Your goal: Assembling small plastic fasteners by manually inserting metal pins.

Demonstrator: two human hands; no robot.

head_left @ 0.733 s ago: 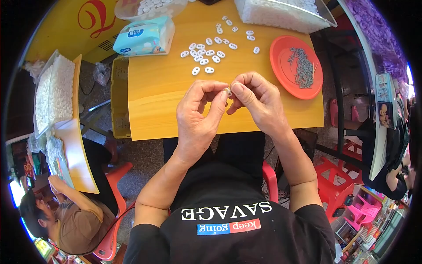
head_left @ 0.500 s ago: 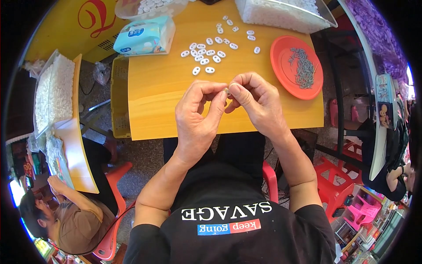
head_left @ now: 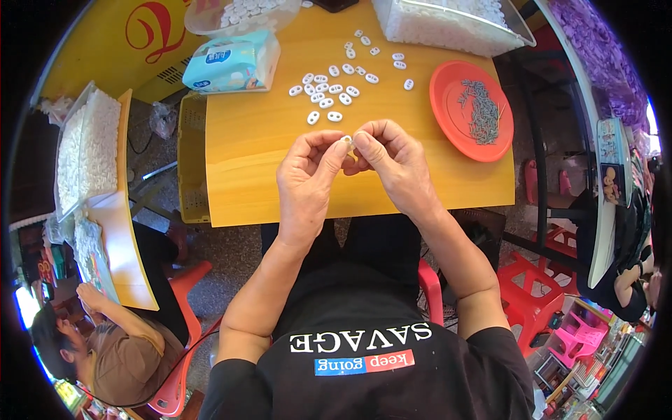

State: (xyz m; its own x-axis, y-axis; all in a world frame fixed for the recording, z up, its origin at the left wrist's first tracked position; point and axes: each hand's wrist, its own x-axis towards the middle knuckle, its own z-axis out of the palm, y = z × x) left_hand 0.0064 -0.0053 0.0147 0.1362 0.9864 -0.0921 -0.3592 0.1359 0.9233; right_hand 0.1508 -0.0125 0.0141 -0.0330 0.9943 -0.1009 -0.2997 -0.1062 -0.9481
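Above the near half of the yellow table (head_left: pixel 273 182), my two hands meet at the fingertips. A small white piece with a hole (head_left: pixel 346 139) is pinched between the thumb and forefinger of my left hand (head_left: pixel 306 178). My right hand (head_left: pixel 395 168) is closed in a pinch right beside it; whatever its fingertips hold is hidden. Beyond my hands, several white oval pieces (head_left: pixel 335 89), each with two holes, lie scattered. To the right, a red plate (head_left: pixel 448 122) carries a heap of small grey screws or pins (head_left: pixel 483 115).
A blue tissue pack (head_left: pixel 231 63) sits at the table's far left. Behind it is a clear tub (head_left: pixel 280 21) of white pieces, and a larger clear bin (head_left: pixel 448 35) stands far right. Another person (head_left: pixel 126 350) sits at a side table on the left. Red stools (head_left: pixel 528 294) stand right.
Both hands have shifted slightly left and toward me, still joined at the fingertips. More of the small white piece shows between them now.
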